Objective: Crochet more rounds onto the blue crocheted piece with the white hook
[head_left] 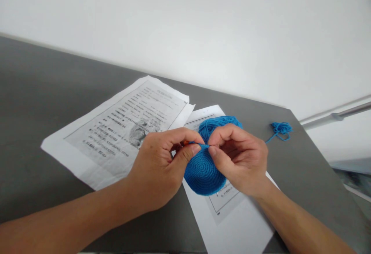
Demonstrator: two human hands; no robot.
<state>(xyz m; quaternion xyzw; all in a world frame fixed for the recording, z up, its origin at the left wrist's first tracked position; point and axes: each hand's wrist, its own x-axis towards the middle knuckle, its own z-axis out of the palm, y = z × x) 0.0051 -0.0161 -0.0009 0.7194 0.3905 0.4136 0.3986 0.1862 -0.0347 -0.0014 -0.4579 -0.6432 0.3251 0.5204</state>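
A round blue crocheted piece (pixel 204 171) hangs between my two hands, its spiral rows facing me. My left hand (pixel 171 157) pinches its upper edge between thumb and forefinger. At the same edge, slightly to the right, the thumb and forefinger of my right hand (pixel 239 155) are pressed together on the piece. A small orange item (pixel 186 142) shows beside the left fingers; most of it is hidden. Just behind the hands lies a skein of blue yarn (pixel 216 124), partly covered by the right hand.
A printed sheet (pixel 116 120) lies on the grey table (pixel 29 91) at the left. Another printed sheet (pixel 232 223) lies beneath the hands. A small tangle of blue yarn (pixel 281 129) rests near the right edge. Behind are a white wall and a metal rail (pixel 353 111).
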